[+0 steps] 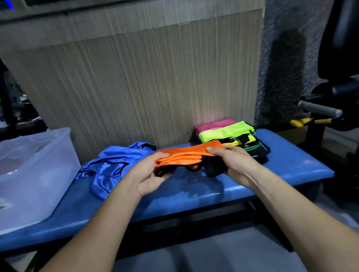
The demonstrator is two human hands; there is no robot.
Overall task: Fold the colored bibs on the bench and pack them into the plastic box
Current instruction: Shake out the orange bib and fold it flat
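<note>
Both forearms reached out over the blue bench [262,185]. The left hand [149,176] and the right hand [231,164] each gripped an end of the folded orange bib [188,154], thumbs on top, holding it just above the pad. A crumpled blue bib [112,166] lay beside the plastic box [28,178]; folded bibs [234,136] were stacked at the right.

plastic box [28,167] cut off at left edge, its contents blurred, black fabric beneath orange bib [188,155] partly hidden
</note>
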